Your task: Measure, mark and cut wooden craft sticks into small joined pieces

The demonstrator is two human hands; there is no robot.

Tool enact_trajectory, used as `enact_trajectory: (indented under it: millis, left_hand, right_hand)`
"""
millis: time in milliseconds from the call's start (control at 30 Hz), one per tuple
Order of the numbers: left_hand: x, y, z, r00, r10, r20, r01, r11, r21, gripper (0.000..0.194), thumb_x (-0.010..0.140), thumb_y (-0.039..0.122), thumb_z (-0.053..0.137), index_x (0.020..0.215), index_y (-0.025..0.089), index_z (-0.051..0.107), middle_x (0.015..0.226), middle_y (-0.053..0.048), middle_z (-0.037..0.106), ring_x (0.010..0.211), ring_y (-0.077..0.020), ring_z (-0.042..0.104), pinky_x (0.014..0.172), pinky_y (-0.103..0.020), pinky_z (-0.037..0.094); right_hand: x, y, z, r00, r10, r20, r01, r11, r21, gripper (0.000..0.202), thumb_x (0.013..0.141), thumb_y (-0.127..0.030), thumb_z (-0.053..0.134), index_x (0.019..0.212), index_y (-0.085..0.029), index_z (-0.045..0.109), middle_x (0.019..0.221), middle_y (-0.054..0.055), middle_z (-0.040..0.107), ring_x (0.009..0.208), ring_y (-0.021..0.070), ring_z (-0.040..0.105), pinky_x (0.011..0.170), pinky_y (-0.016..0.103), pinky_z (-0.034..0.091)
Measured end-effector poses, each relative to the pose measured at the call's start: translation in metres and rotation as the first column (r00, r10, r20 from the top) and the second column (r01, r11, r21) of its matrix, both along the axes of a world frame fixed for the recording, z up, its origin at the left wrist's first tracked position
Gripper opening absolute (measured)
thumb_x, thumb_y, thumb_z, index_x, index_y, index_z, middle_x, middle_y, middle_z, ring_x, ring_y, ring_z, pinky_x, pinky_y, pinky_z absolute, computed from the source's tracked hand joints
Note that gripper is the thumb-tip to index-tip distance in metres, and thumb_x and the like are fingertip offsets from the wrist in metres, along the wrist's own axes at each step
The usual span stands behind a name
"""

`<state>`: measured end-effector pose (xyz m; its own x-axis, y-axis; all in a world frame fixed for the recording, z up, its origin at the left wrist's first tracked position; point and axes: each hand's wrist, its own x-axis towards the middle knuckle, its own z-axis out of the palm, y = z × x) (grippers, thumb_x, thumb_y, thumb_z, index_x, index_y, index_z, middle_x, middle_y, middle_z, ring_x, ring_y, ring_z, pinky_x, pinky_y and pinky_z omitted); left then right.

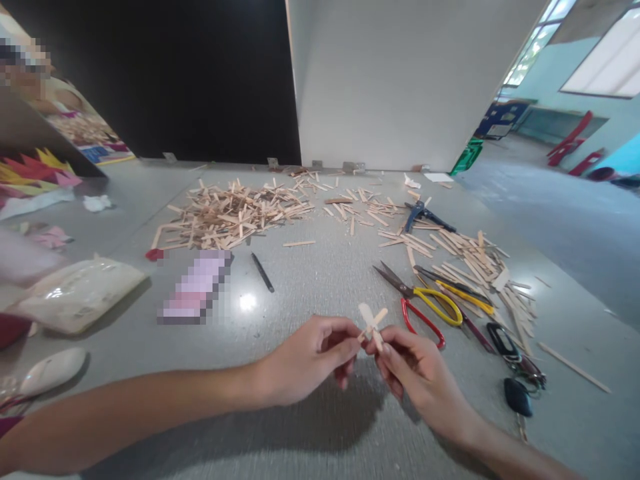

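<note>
Head camera: a small crossed-stick piece is hovering above the grey table, pinched between the fingertips of the left hand and right hand; red-and-yellow-handled scissors are lying just beyond the right hand.

A crossed stick piece is held between the fingertips of the left hand and the right hand, above the table. Scissors with one red and one yellow handle are positioned near the right hand. Loose sticks are heaped beyond the left hand. A pen is placed beside the blurred pink rectangle. Keys are located at the right.
</note>
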<state>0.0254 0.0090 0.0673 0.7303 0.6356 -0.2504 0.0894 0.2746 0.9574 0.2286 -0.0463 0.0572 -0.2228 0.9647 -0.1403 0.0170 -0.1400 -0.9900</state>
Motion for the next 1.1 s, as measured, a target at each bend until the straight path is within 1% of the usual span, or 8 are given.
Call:
enact_trajectory:
  millis: [133, 333, 467, 567, 633, 700, 867, 1100]
  left_hand:
    - [-0.003, 0.003, 0.005, 1.0, 0.005, 0.001, -0.005, 0.999, 0.04, 0.049, 0.097, 0.068, 0.068, 0.093, 0.019, 0.065, 0.068, 0.006, 0.051, 0.061, -0.0112, 0.046, 0.059, -0.025, 0.039]
    - [-0.003, -0.001, 0.007, 1.0, -0.004, 0.014, 0.003, 0.998, 0.059, 0.051, 0.099, 0.07, 0.067, 0.094, 0.019, 0.065, 0.067, 0.006, 0.05, 0.059, -0.011, 0.046, 0.058, -0.025, 0.038]
    - [-0.003, -0.005, 0.002, 0.992, 0.07, 0.104, -0.077, 0.995, 0.063, 0.049, 0.101, 0.063, 0.07, 0.123, 0.023, 0.054, 0.07, 0.009, 0.055, 0.059, -0.011, 0.049, 0.058, -0.023, 0.041]
    - [-0.004, -0.007, 0.001, 0.992, 0.071, 0.108, -0.086, 0.985, 0.147, 0.054, 0.105, 0.051, 0.069, 0.146, 0.024, 0.046, 0.075, 0.008, 0.057, 0.063, -0.0115, 0.052, 0.06, -0.023, 0.044]
    - [-0.003, -0.007, 0.002, 0.996, 0.047, 0.07, -0.058, 0.984, 0.167, 0.048, 0.105, 0.049, 0.068, 0.141, 0.022, 0.053, 0.077, 0.006, 0.059, 0.064, -0.0116, 0.053, 0.062, -0.024, 0.046]
    - [-0.002, -0.006, 0.003, 0.997, 0.05, 0.059, -0.058, 0.989, 0.139, 0.04, 0.104, 0.051, 0.069, 0.127, 0.019, 0.06, 0.076, 0.005, 0.06, 0.063, -0.0114, 0.053, 0.063, -0.024, 0.047]
    - [0.001, -0.008, 0.005, 0.995, 0.051, 0.084, -0.058, 0.996, 0.073, 0.041, 0.1, 0.058, 0.072, 0.113, 0.02, 0.061, 0.072, 0.006, 0.059, 0.06, -0.0105, 0.052, 0.06, -0.023, 0.046]
    - [0.001, -0.011, 0.0, 0.994, 0.047, 0.098, -0.051, 0.998, 0.04, 0.054, 0.099, 0.062, 0.074, 0.127, 0.016, 0.072, 0.068, 0.005, 0.058, 0.058, -0.0107, 0.053, 0.056, -0.022, 0.047]
  right_hand:
    - [0.001, 0.0, 0.003, 0.998, -0.039, 0.048, 0.035, 0.997, 0.071, 0.061, 0.096, -0.078, 0.069, 0.08, -0.019, 0.068, 0.057, -0.007, 0.044, 0.046, 0.0084, 0.034, 0.042, 0.023, 0.026]
    - [0.002, 0.0, 0.003, 0.991, -0.053, 0.123, 0.033, 0.987, 0.16, 0.061, 0.1, -0.076, 0.065, 0.077, -0.02, 0.073, 0.056, -0.005, 0.043, 0.047, 0.0103, 0.035, 0.043, 0.024, 0.027]
    - [0.002, -0.001, 0.002, 0.998, -0.045, 0.037, 0.042, 0.997, 0.066, 0.064, 0.095, -0.083, 0.066, 0.079, -0.02, 0.068, 0.057, -0.007, 0.041, 0.047, 0.01, 0.034, 0.044, 0.024, 0.029]
    - [0.002, -0.001, 0.0, 0.997, -0.037, -0.073, 0.036, 0.999, -0.018, 0.064, 0.091, -0.084, 0.071, 0.082, -0.021, 0.065, 0.057, -0.01, 0.036, 0.047, 0.0088, 0.029, 0.045, 0.023, 0.031]
    - [0.002, -0.001, -0.001, 0.995, -0.029, -0.094, 0.026, 0.999, -0.035, 0.064, 0.089, -0.085, 0.072, 0.082, -0.022, 0.063, 0.058, -0.01, 0.037, 0.047, 0.0083, 0.028, 0.045, 0.023, 0.031]
    - [0.002, -0.001, -0.003, 0.998, -0.018, -0.062, 0.017, 1.0, -0.017, 0.065, 0.09, -0.085, 0.071, 0.082, -0.021, 0.063, 0.06, -0.008, 0.041, 0.048, 0.0084, 0.032, 0.045, 0.022, 0.031]
    - [-0.001, 0.0, 0.0, 1.0, 0.004, -0.006, -0.004, 1.0, 0.021, 0.064, 0.093, -0.082, 0.07, 0.079, -0.02, 0.064, 0.059, -0.008, 0.041, 0.048, 0.0088, 0.032, 0.045, 0.022, 0.03]
    - [-0.002, -0.002, 0.002, 0.992, -0.087, 0.093, 0.066, 0.975, 0.212, 0.058, 0.102, -0.071, 0.067, 0.076, -0.019, 0.073, 0.058, -0.004, 0.047, 0.048, 0.0099, 0.036, 0.043, 0.024, 0.03]
